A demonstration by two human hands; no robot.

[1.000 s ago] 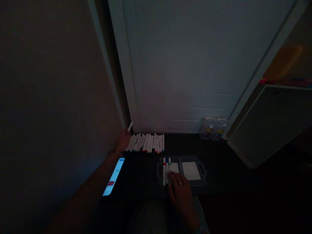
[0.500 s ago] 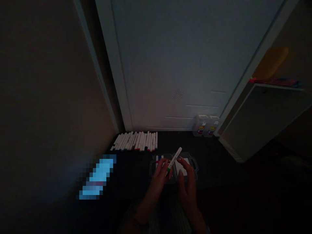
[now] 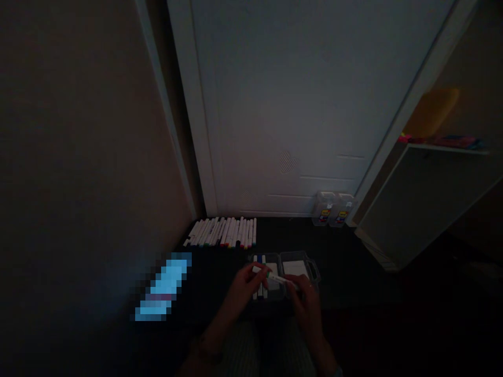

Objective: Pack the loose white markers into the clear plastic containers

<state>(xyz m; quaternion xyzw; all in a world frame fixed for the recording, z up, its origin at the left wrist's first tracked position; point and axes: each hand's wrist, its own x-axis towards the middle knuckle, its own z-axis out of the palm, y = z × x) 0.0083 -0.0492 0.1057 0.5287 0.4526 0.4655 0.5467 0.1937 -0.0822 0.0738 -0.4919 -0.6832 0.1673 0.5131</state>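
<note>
A white marker (image 3: pixel 278 278) with a green band is held nearly level between both my hands. My left hand (image 3: pixel 248 283) pinches its left end, while my right hand (image 3: pixel 305 296) grips the right end. Beneath them lies an open clear plastic case (image 3: pixel 313 268) with a handle on its right side. Several white markers (image 3: pixel 255 294) stand side by side in its left half, partly hidden by my left hand. A white card or sheet (image 3: pixel 294 267) rests in the right half.
A row of several white markers (image 3: pixel 220 232) lies at the back left of the dark table (image 3: pixel 283 235). Two clear cases (image 3: pixel 324 209) stand upright against the white door-like panel (image 3: pixel 251 104). A bright pixelated patch (image 3: pixel 163 288) is at left, a cabinet (image 3: pixel 428 199) at right.
The marker has tipped from steeply slanted to nearly level. My right hand, earlier apart from it with fingers spread, has closed on its right end. The view has shifted slightly.
</note>
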